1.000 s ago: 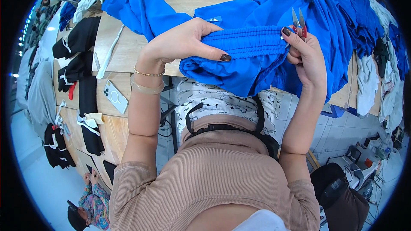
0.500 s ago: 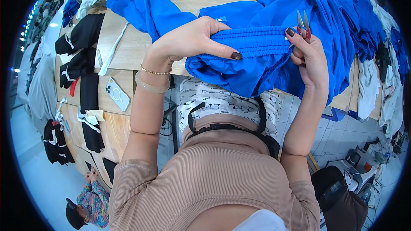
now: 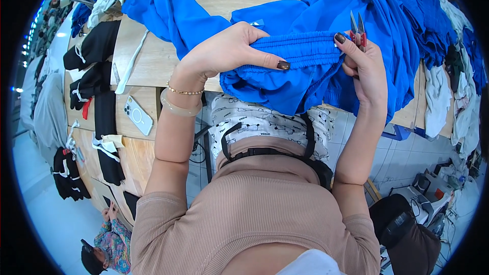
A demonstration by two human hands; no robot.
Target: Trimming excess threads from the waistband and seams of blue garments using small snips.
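Observation:
Blue trousers [image 3: 285, 87] with a gathered elastic waistband hang over the near table edge, the waistband spread between my two hands. My left hand [image 3: 226, 53] is closed on the left end of the waistband, thumb on the near side and the other fingers behind the cloth. At the other end my right hand [image 3: 364, 66] pinches the band between thumb and fingers. That same hand also keeps a small pair of scissors [image 3: 358, 30] with red handles, blades pointing up and apart. A tiny white bit shows by my right thumb.
More blue cloth [image 3: 423, 25] is heaped to the right, beside white garments [image 3: 437, 99]. On the left of the wooden table [image 3: 137, 61] lie black tied bundles [image 3: 91, 46], a white strip [image 3: 133, 63] and a phone [image 3: 138, 114]. Another person [image 3: 114, 234] is at the lower left.
The view has shifted slightly, so most things sit a little to the left. Both hands keep the same hold on the waistband, and the scissors stay in my right hand.

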